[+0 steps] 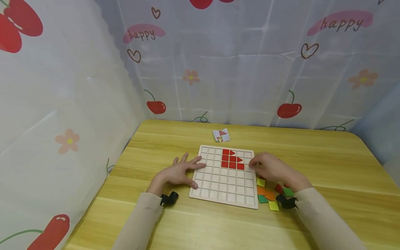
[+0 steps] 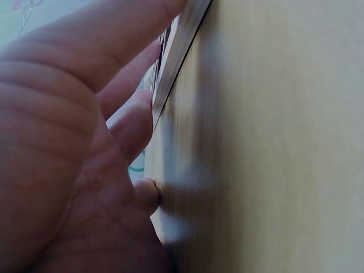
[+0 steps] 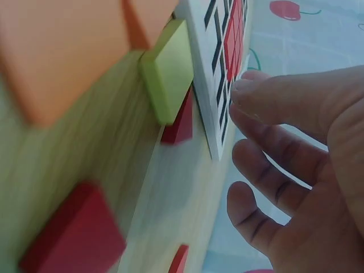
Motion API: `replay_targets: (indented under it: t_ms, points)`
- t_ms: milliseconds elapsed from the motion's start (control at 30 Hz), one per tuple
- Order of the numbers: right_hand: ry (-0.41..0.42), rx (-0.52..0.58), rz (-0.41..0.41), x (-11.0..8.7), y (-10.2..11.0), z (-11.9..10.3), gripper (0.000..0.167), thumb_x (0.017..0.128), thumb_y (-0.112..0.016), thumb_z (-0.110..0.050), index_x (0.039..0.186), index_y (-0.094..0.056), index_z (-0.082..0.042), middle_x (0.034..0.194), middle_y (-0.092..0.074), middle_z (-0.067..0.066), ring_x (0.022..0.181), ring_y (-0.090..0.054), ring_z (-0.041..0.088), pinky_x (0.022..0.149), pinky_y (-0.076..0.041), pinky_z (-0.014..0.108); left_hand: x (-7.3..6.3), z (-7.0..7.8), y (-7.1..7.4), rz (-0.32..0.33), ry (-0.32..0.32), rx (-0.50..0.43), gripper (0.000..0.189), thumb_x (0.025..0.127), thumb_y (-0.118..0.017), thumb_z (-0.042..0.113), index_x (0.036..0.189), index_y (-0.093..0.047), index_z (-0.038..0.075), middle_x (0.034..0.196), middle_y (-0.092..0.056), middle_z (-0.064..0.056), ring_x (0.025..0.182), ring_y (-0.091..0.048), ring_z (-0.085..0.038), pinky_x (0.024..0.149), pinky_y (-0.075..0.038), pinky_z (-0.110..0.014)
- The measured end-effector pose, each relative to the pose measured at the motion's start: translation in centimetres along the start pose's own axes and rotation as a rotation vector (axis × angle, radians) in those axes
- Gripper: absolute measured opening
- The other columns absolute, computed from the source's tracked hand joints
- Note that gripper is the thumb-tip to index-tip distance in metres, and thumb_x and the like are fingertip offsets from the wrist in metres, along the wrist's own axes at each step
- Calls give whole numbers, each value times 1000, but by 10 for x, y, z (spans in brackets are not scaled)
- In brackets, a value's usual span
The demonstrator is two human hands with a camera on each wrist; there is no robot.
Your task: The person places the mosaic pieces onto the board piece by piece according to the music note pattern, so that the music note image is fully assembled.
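Note:
A white gridded board (image 1: 207,187) lies on the table, with several red squares (image 1: 225,158) and two red triangles (image 1: 239,159) set in its upper cells. My left hand (image 1: 179,173) spreads across the board's left edge, its thumb and fingertips on the frame and outer cells. Over the right edge, my right hand (image 1: 268,167) brings thumb and forefinger together by the cell beside the lowest red row. The right wrist view shows those fingertips (image 3: 243,91) at the grid, the other fingers curled loosely. I cannot tell whether a piece is between them.
Loose pieces lie right of the board, partly below my right hand: orange pieces (image 1: 270,195), a yellow square (image 1: 274,206), a green piece (image 1: 288,192) and a red piece (image 1: 279,188). A small pattern card (image 1: 221,135) lies behind the board. A printed curtain (image 1: 231,86) hangs behind the table.

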State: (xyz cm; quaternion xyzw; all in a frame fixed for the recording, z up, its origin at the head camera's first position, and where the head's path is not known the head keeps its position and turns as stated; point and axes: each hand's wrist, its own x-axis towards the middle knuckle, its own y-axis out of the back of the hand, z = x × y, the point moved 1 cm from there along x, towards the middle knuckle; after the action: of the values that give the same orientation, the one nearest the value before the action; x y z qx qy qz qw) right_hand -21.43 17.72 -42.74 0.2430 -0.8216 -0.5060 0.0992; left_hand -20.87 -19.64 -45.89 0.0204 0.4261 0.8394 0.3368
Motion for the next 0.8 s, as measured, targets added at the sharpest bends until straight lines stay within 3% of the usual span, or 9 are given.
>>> replay_targets:
  t_ms: [233,500,800]
  points:
    - [28,-23,-6,-16,4,7,17,89,-76,-8,105,-78,-11,105,-73,0,94,-62,18,88,-57,44,-1,1,0,-10,11,-3,81,82,-84,45,154,-46,41,173,-16,13,160,14,-38,123,17,-65]
    - [-10,-22,-41,-28,4,12,17,88,-75,-7,103,-77,-15,100,-69,-3,89,-57,16,85,-55,38,0,0,0,-11,11,13,82,82,-83,46,154,-46,42,173,-16,13,160,14,-38,122,17,-66]
    - [33,-54,-43,-33,1,19,17,89,-78,-8,104,-78,-16,98,-68,-5,85,-57,10,82,-56,35,0,0,1,-12,10,12,82,82,-83,46,155,-45,41,173,-15,13,160,14,-39,122,17,-66]
